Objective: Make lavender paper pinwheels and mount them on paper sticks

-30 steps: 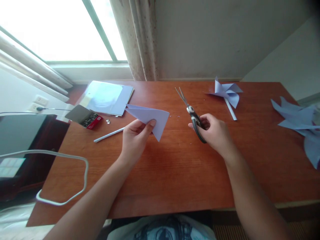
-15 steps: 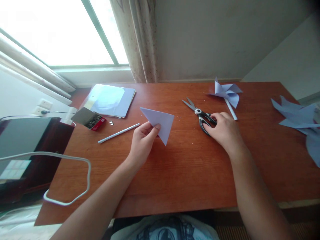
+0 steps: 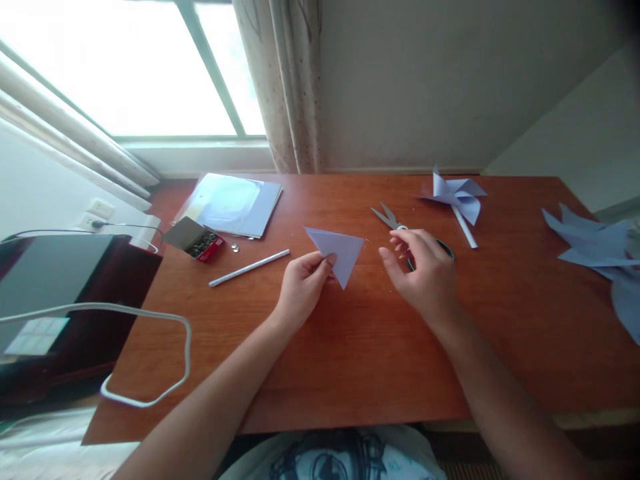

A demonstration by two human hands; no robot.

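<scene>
My left hand (image 3: pixel 306 285) pinches a folded triangle of pale lilac paper (image 3: pixel 341 252) between thumb and fingers, raised over the desk. To its right, my right hand (image 3: pixel 423 273) is held with thumb and fingers apart and nothing between them. A pair of scissors (image 3: pixel 389 218) lies partly behind that hand, blades spread toward the window side and the black handles mostly covered. A white paper stick (image 3: pixel 249 268) rests on the desk left of the folded paper. Beyond the right hand lies a paper pinwheel (image 3: pixel 456 197) on a white stick.
On the wooden desk (image 3: pixel 350 373), an open red box (image 3: pixel 203 245) of small metal pieces sits at the left, near stacked paper in a clear sleeve (image 3: pixel 230 203). Cut paper pieces (image 3: pixel 595 240) lie far right. A white cable (image 3: pixel 187 347) loops over the left edge.
My right hand has let go of the scissors and moved left toward the paper, its fingers now apart. The left hand still holds the folded paper. The view has shifted slightly.
</scene>
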